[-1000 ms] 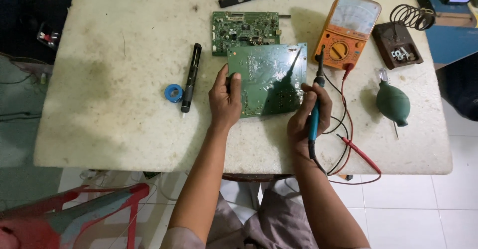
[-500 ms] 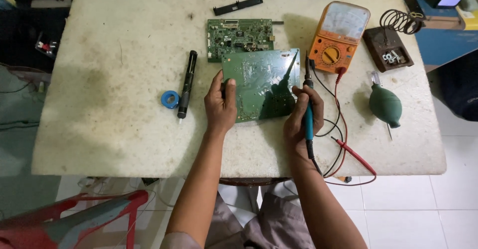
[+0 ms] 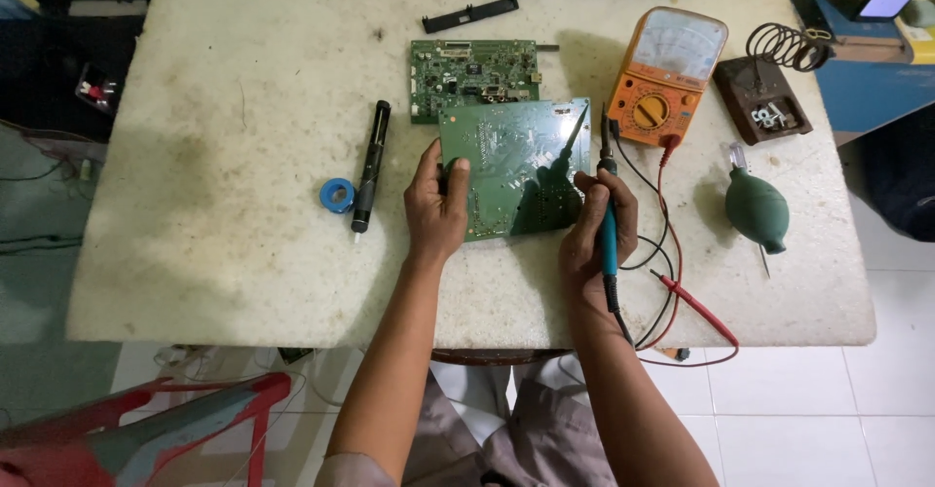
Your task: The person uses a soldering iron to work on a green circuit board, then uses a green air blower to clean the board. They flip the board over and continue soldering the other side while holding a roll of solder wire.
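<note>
left hand: fingers closed on board left edge | right hand: fist around blue iron, tip up, at board's right edge | board: flat on table, meter just right of it

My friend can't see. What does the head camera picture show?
A person's left hand steadies a green circuit board on a worn white table while the right hand holds a blue-handled soldering iron beside it. An orange multimeter sits nearby.
</note>
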